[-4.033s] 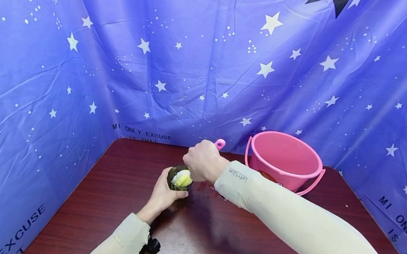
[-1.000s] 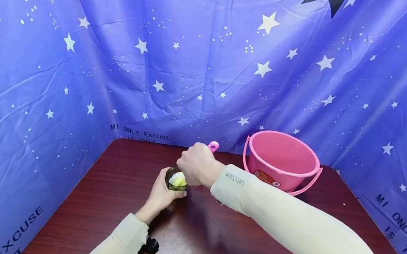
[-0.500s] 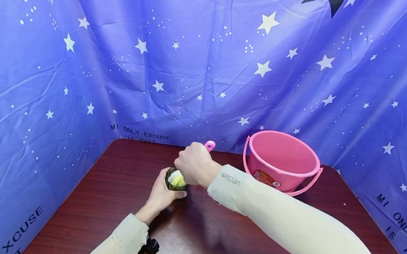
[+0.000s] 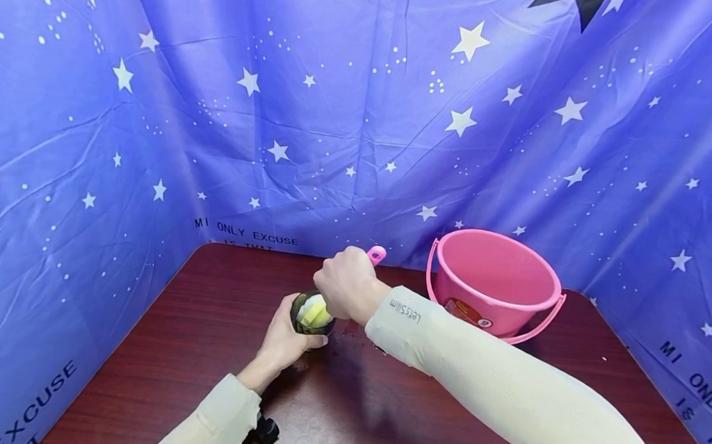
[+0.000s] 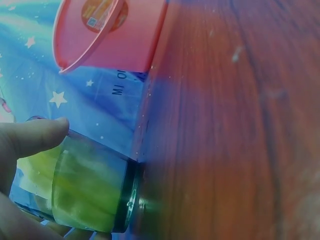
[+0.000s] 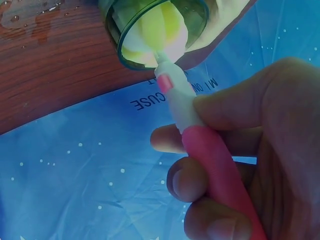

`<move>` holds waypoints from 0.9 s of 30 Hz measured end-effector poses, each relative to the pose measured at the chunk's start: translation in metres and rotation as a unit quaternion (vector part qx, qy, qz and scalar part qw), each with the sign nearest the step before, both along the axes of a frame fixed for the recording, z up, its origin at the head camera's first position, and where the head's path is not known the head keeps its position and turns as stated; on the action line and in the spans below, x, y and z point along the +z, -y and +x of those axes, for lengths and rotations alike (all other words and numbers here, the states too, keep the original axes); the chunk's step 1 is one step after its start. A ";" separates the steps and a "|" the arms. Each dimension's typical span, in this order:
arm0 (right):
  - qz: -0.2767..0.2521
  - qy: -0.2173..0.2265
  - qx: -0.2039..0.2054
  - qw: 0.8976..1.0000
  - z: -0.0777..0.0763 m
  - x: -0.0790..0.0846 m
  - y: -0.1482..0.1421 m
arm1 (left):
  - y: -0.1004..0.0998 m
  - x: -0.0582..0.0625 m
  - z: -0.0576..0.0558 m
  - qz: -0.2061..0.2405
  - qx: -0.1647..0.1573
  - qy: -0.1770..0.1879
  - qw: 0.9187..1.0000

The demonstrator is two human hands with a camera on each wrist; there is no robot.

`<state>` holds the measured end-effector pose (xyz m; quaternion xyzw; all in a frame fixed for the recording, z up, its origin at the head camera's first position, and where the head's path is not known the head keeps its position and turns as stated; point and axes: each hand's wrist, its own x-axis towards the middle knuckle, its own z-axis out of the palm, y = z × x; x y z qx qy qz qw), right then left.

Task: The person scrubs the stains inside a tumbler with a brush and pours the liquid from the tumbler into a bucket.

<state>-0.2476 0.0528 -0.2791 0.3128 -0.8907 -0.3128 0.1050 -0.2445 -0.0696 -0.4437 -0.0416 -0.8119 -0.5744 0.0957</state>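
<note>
My left hand (image 4: 284,342) grips a dark green-tinted drinking glass (image 5: 90,187) from the side, its thumb near the rim. The glass is tilted over the table, its mouth towards my right hand. My right hand (image 4: 347,284) holds a sponge cup brush by its pink and white handle (image 6: 212,160), fingers curled round it and thumb along the white part. The brush's yellow and white sponge head (image 6: 152,30) is inside the glass, seen also through the glass wall in the left wrist view. The pink handle end (image 4: 376,255) sticks out above the right hand.
A pink bucket (image 4: 502,317) with a carrying handle stands at the back right of the dark red wooden table (image 4: 197,328). Water drops (image 6: 15,19) lie on the table near the glass. A blue star-print curtain (image 4: 365,111) encloses the back and sides.
The right hand and brush shifted left over the glass, then slightly back right, the handle's angle varying. The sponge stays in the glass. The left hand keeps its hold almost in place.
</note>
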 end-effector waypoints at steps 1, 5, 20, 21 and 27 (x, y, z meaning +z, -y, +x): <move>-0.001 0.002 -0.003 1.000 0.000 0.000 0.000 | 0.000 0.000 0.000 0.000 0.000 0.000 1.000; 0.001 0.012 -0.012 1.000 0.000 0.001 -0.001 | 0.001 0.000 -0.001 0.002 0.001 0.003 1.000; 0.001 0.049 -0.025 0.998 0.002 0.010 0.004 | 0.001 0.002 -0.001 0.015 -0.009 0.013 1.000; 0.001 0.050 -0.025 0.998 0.002 0.010 0.004 | 0.002 0.002 -0.001 0.014 -0.009 0.013 1.000; 0.000 0.041 -0.010 0.999 0.006 0.010 0.005 | 0.002 0.000 -0.002 0.013 -0.011 0.011 1.000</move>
